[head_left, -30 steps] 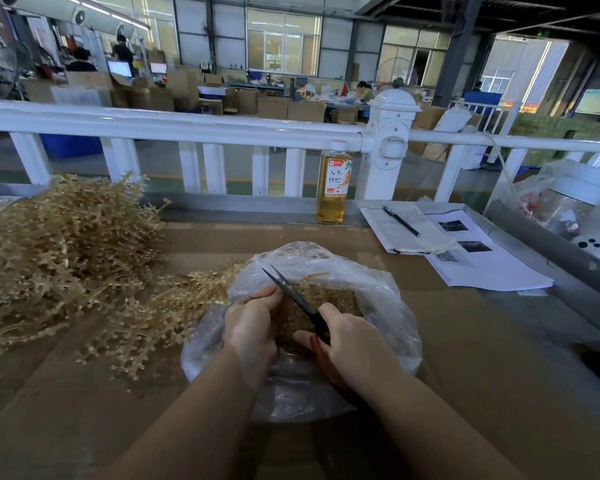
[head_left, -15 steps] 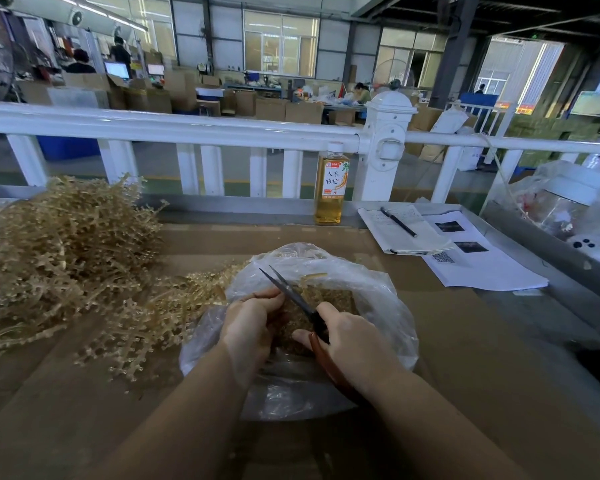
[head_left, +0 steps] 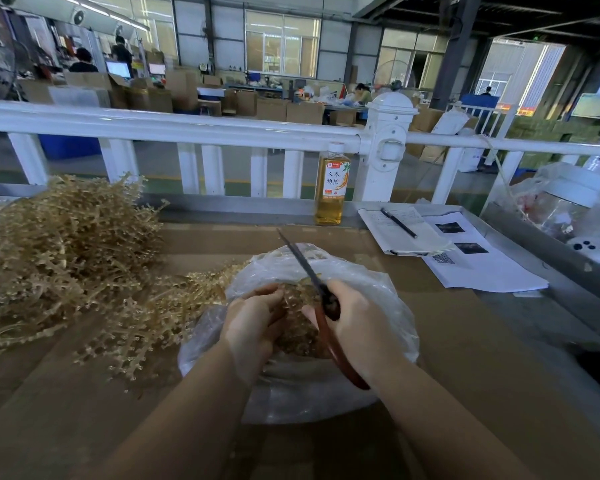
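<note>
1. At the middle of the worktop (head_left: 465,358), which is covered with brown cardboard, a clear plastic bag (head_left: 378,289) lies open. Both hands work just above it.
2. The left hand (head_left: 253,323) has its grip closed around a small beige sprig (head_left: 286,299). The fingers are curled, and they hold the sprig over the mouth of the bag.
3. The right hand (head_left: 357,327) has its grip closed on the reddish-brown handles of the scissors (head_left: 305,268). The dark blades look pressed together. They point up and away, a little to the left, and the tip is over the far rim of the bag.
4. The scissors pass just beside the sprig, on its right side. Whether the blades touch it, I cannot tell.
5. Inside the bag, under the two hands, there is a heap of short beige cut pieces (head_left: 298,337).
6. To the left, a big pile (head_left: 66,258) of the same beige branching material lies on the worktop. Its nearest strands reach the left edge of the bag.
7. At the far edge, a bottle (head_left: 330,188) with a yellow drink stands upright in front of the white railing (head_left: 187,124).
8. To the right of the bottle lies an open notebook (head_left: 402,237) with a pen (head_left: 398,222) on top. Some printed sheets (head_left: 482,268) lie next to it.
</note>
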Demonstrator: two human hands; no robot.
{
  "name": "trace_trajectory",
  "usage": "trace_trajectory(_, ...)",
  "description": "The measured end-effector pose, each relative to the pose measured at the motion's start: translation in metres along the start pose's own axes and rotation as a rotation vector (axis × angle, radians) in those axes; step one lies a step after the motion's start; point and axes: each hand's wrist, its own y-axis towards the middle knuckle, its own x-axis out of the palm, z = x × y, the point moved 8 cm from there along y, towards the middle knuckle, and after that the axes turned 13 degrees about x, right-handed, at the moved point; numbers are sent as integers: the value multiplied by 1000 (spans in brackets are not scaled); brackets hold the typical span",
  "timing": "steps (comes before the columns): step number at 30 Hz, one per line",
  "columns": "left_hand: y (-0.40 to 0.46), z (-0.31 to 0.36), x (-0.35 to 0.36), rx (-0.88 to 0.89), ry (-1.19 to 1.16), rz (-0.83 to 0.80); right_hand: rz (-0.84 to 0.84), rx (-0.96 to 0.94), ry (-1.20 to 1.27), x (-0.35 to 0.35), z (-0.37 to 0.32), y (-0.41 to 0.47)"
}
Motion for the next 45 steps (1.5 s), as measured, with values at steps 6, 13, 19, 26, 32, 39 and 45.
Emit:
trace_trajectory(6, -13, 12, 24, -23, -141, -46, 38, 10, 93, -10, -31, 12)
trace_trajectory(13, -14, 34, 38, 76, -181, -118, 149, 30, 182, -41, -35, 30)
trace_trajectory(19, 1, 36, 16, 168, 76, -37, 143, 187, 527, -58, -14, 52)
trace_trajectory(26, -9, 10, 35, -121, -154, -217, 19, 461, 705, -28, 23, 51)
trace_trajectory(32, -10, 0, 30, -177, 88, -270, -88, 461, 581, -10, 23, 40)
trace_trajectory(39, -2, -7, 14, -101, 369, -203, -112, 355, 489, -8, 14, 38)
trace_trajectory(45, -6, -6, 20, -66, 247, -193, -93, 312, 493, 2, 19, 42)
